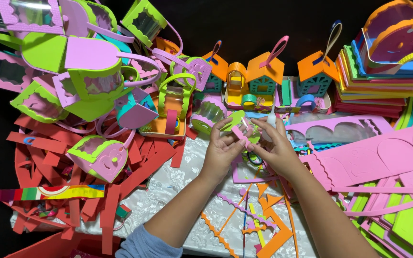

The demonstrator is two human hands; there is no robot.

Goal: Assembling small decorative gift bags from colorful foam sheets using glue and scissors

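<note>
While our left hand point(222, 149) pinches a pink-and-green foam piece point(239, 125) above the white cloth point(178, 184), our right hand point(274, 149) grips a glue bottle point(270, 119) against it; red strips point(72, 162) lie left.

Pink and lime-green foam piece point(239, 127) in both hands. Red foam strips point(72, 191) at left. White embossed floral cloth point(178, 186) underneath. Orange-roofed, teal-walled foam houses point(264, 71) behind. Pink scalloped sheets point(374, 153) at right. Blue sleeve point(142, 243).
</note>
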